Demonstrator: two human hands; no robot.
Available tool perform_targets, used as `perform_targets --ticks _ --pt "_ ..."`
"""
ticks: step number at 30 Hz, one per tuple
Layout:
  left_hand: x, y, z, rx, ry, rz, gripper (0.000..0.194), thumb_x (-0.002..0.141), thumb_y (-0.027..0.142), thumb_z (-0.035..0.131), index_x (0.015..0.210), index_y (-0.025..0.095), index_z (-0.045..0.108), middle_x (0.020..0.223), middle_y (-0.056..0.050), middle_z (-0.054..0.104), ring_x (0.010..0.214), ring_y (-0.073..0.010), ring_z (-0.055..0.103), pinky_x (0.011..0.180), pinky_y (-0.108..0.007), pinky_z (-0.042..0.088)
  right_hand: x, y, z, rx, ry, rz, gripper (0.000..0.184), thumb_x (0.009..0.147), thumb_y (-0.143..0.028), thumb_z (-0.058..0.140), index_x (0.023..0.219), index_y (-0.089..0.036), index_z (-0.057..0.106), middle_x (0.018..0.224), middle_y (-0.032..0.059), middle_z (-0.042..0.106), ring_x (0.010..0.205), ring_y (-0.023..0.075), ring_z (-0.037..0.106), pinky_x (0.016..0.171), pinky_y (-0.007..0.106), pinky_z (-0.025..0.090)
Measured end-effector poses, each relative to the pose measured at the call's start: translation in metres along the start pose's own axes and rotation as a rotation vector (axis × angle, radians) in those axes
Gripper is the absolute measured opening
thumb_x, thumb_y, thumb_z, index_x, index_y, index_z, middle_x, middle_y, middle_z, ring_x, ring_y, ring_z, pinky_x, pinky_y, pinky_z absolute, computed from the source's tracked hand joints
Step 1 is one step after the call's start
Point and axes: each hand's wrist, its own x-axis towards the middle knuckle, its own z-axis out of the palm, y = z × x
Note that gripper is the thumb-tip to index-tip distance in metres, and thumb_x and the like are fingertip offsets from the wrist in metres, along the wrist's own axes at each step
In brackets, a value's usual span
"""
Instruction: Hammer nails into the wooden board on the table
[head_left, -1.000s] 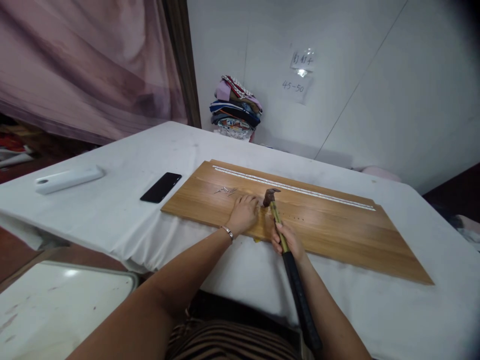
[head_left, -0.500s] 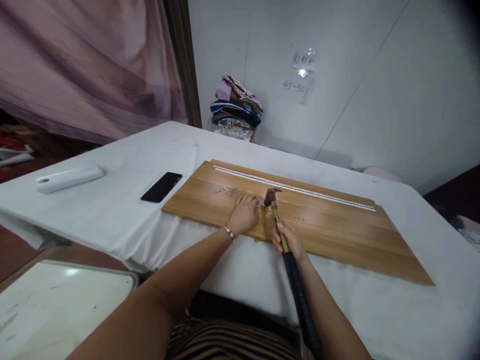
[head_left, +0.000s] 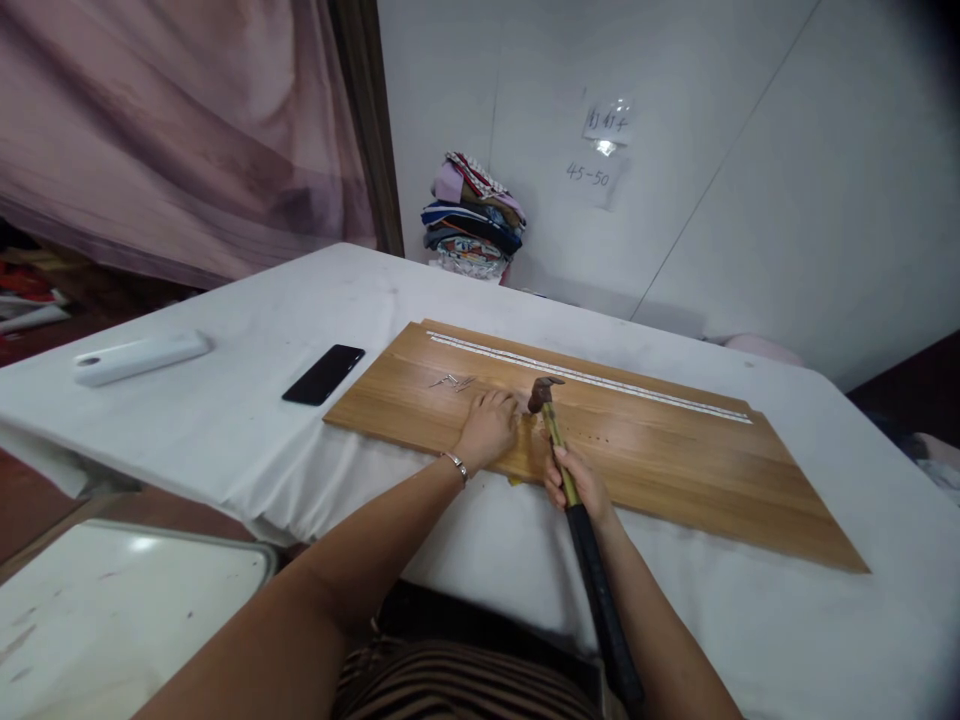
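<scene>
My right hand (head_left: 579,480) is wrapped around the handle of a claw hammer (head_left: 553,425), high up on its yellowish part; the black grip slants back towards me. The brown hammer head is low over the wooden board (head_left: 697,460), right beside the fingertips of my left hand (head_left: 489,425). My left hand rests on the board with its fingers curled and drawn together; whatever they pinch is hidden. Left of it lies a small group of nails (head_left: 452,381). A short row of small dark dots (head_left: 598,438) marks the board right of the hammer.
Along the board's far side runs a white ruler-like strip (head_left: 592,377). A black phone (head_left: 324,374) and a white elongated object (head_left: 141,357) lie on the white-covered table (head_left: 247,310). Folded cloths (head_left: 474,215) are stacked by the wall. A white stool-like surface (head_left: 127,620) stands at lower left.
</scene>
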Motion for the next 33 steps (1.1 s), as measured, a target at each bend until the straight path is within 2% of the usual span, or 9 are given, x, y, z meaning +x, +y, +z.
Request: perform_targets --ticks 4,11,22,29,33 --pt "0.0012 -0.0014 0.0024 0.006 -0.005 0.005 0.032 0.099 0.021 0.045 0.122 0.018 0.067 0.137 -0.011 0.066 0.132 -0.0249 0.054 0.116 -0.043 0.035 0.0011 0.0015 -0.0011 -0.015 0.000 0.008 0.050 0.078 -0.058 0.073 0.105 -0.023 0.052 0.052 -0.0140 0.048 0.030 0.0078 0.040 0.030 0.020 0.030" --pt "-0.0005 0.0005 0.0006 -0.008 -0.004 0.004 0.033 0.101 0.024 0.043 0.124 0.019 0.067 0.137 -0.011 0.066 0.132 -0.0252 0.054 0.115 -0.044 0.036 0.0012 0.0015 -0.0017 -0.004 0.006 0.010 0.058 0.076 -0.059 0.074 0.114 -0.021 0.052 0.052 -0.0143 0.049 0.029 0.0080 0.040 0.030 0.020 0.030" --pt "0.0011 -0.0009 0.0015 0.009 -0.009 0.010 0.032 0.101 0.022 0.044 0.123 0.019 0.067 0.137 -0.011 0.066 0.131 -0.0253 0.054 0.115 -0.044 0.037 0.0021 0.0030 -0.0030 -0.006 -0.004 0.020 0.055 0.077 -0.058 0.074 0.112 -0.022 0.052 0.051 -0.0141 0.049 0.029 0.0076 0.040 0.030 0.020 0.029" --pt "0.0007 -0.0013 0.0027 0.009 -0.001 0.005 0.032 0.101 0.024 0.045 0.122 0.019 0.068 0.136 -0.011 0.066 0.131 -0.0257 0.054 0.114 -0.044 0.037 0.0005 0.0015 -0.0014 0.009 0.009 0.008 0.063 0.075 -0.061 0.076 0.117 -0.020 0.052 0.051 -0.0145 0.049 0.029 0.0075 0.040 0.030 0.020 0.028" --pt "0.0004 -0.0002 0.0007 0.018 -0.005 0.004 0.032 0.101 0.023 0.045 0.123 0.018 0.068 0.136 -0.011 0.066 0.132 -0.0258 0.054 0.115 -0.044 0.036 0.0002 0.0001 -0.0009 0.014 -0.013 0.008 0.061 0.077 -0.059 0.075 0.118 -0.021 0.052 0.052 -0.0142 0.050 0.030 0.0078 0.040 0.030 0.021 0.030"
